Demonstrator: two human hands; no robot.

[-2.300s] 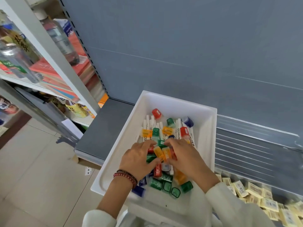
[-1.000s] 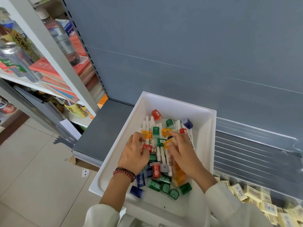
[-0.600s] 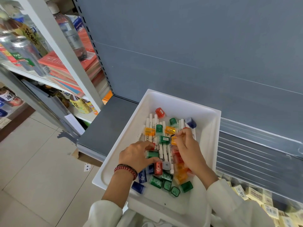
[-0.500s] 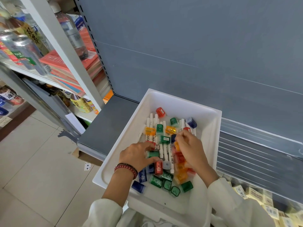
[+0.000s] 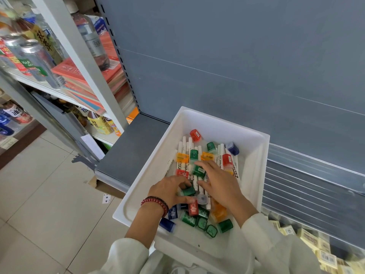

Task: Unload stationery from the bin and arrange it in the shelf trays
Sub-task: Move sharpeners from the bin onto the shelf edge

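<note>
While down inside the white plastic bin [image 5: 254,155], far end over the grey shelf [image 5: 134,147]: pinching a translucent green sharpener [image 5: 187,191] in the left grip [image 5: 169,189], thumb and fingers curled round it. Spreading the right grip [image 5: 219,184] loose over the pile, holding nothing, fingertips at a second green sharpener [image 5: 199,171], blurred. Packed in there: long white marker pens [image 5: 184,144] lying side by side, scattered over with boxy glossy sharpeners [image 5: 195,135] in red, orange, green, blue. Wearing a dark red bead bracelet [image 5: 156,203] on the left wrist. Lower right, just past the bin: small pale-yellow labelled packs [image 5: 308,239].
</note>
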